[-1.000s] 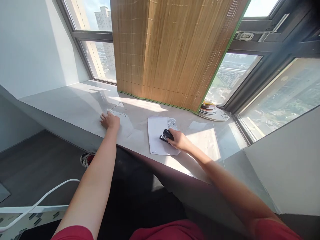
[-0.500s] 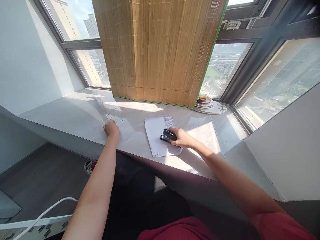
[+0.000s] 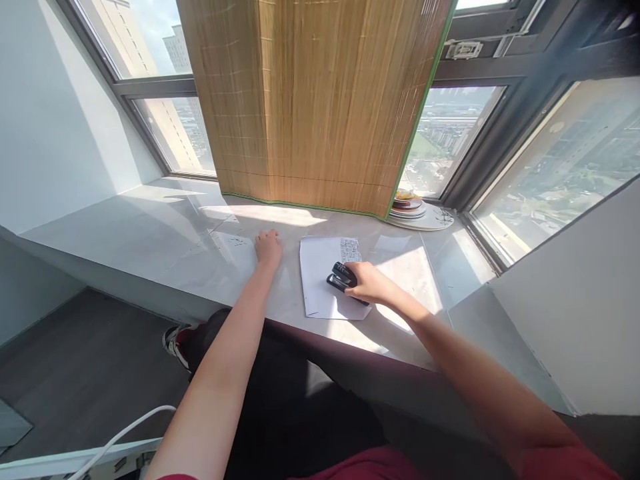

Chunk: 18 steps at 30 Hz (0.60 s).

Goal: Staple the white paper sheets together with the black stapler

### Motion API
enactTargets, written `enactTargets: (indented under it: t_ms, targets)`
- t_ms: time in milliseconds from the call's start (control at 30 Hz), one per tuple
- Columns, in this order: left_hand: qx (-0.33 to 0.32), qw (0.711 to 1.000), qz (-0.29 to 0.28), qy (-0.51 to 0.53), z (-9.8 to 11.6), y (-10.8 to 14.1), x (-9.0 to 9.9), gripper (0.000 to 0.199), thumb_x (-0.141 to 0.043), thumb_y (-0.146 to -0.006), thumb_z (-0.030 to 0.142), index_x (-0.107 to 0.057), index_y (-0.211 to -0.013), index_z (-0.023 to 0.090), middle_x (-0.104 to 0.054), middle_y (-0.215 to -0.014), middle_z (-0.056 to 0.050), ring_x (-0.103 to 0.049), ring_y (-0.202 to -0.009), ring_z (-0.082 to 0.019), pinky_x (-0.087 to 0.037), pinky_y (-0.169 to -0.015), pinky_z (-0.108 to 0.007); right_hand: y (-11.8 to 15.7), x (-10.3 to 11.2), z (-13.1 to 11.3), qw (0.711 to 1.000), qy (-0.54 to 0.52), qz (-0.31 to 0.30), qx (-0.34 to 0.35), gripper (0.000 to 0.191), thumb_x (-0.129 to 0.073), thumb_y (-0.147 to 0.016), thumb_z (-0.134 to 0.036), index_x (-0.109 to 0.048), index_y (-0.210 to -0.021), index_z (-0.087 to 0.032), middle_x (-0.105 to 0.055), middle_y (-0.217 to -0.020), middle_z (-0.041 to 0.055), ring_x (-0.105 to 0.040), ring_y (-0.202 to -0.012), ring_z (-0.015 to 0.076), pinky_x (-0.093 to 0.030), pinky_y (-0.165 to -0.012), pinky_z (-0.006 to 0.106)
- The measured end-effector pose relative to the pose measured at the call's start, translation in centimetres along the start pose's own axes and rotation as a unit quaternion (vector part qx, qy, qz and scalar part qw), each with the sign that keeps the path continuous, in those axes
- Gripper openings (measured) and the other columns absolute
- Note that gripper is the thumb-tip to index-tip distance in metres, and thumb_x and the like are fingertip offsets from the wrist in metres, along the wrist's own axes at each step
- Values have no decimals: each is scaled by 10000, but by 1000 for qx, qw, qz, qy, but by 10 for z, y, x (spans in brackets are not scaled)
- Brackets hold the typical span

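A black stapler (image 3: 338,283) sits over the right part of a stack of white paper (image 3: 316,280), with its front end pointing left. My right hand (image 3: 369,283) is closed around the stapler's rear part, its fingers partly hidden. Dense dark print (image 3: 350,249) shows at the top right corner of the paper. To the left of the paper, apart from it, my left hand (image 3: 269,249) is over the sill with its fingers curled. What it holds, if anything, is hidden from me.
The pale window sill (image 3: 165,233) carries everything here. A bamboo blind (image 3: 320,107) hangs behind the paper, down to the sill. Stacked plates (image 3: 407,208) rest on a larger white platter (image 3: 437,217) at the back right. Several small dark marks (image 3: 239,241) lie left of my left hand.
My left hand has moved right along the sill, closer to the paper. The right hand keeps hold of the stapler on the paper. The view has shifted slightly.
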<state>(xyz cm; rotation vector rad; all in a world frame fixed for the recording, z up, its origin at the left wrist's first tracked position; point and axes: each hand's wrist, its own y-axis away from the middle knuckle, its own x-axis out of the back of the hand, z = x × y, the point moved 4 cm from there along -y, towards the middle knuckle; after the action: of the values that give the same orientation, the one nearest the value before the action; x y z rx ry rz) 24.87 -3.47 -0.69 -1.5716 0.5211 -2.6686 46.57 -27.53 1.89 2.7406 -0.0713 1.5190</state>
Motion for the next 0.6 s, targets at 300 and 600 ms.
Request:
enactTargets:
  t_ms: [300, 600]
  targets:
    - [-292, 929, -224, 39, 48, 73, -12, 474, -579, -1068, 466, -652, -1512, 319, -537, -1693, -82, -449, -1579, -328, -269, -1351, -558, -9, -2, 0, 976, -119, 177, 42, 195, -698, -887, -396, -618, -960, -233, -672, -800, 2, -578, -714, 172, -415, -677, 289]
    - [-271, 922, -273, 36, 30, 71, -8, 492, -485, -1077, 293, -620, -1545, 365, -447, -1766, -57, -343, -1667, -279, -94, -1368, -662, -20, -30, -6, 977, -110, 137, 121, 515, -694, -959, -337, -659, -1467, -253, -761, -1116, 98, -708, -1009, 258, -550, -935, 387]
